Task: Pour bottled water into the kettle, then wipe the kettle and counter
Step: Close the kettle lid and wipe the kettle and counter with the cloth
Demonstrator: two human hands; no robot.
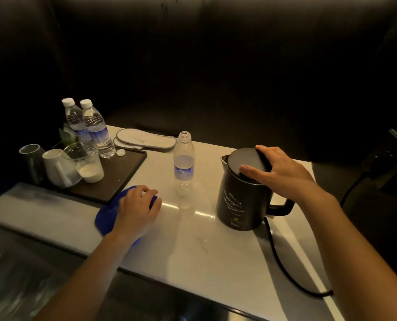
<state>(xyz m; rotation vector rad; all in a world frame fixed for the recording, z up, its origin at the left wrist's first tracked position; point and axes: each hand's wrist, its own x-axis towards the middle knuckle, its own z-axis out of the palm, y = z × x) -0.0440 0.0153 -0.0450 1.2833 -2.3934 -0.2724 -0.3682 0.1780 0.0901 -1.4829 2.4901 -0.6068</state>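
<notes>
Right hand (283, 174): laid over the round matte black lid (246, 162) of the black electric kettle (241, 200); the thumb is pressed on the lid's near rim and the fingers are curled over its far edge, so the lid is held loosely from above
Left hand (138, 210): pressed palm down, fingers bent, on a crumpled blue cloth (107, 216) that is flattened against the pale stone counter (206, 249)
Kettle: upright on the counter's right half, lid seated, handle turned toward the right edge; a black cord (278, 258) is trailed from its base along the counter toward the near right edge
Open bottle: a clear plastic water bottle with a blue label (184, 167) is stood uncapped between the two hands, apart from both; no water can be made out in its lower part
Dark rectangular tray (121, 179): set at the counter's left, its near corner just beside the cloth; two capped water bottles (88, 128), upturned cups and a glass (81, 158), and a loose white cap (120, 153) are carried on it
Flat white slippers (145, 140): laid at the far edge, behind the tray
Open room: bare counter is left in front of the open bottle and between cloth and kettle, up to the near edge
Surroundings: dark, details cannot be told
</notes>
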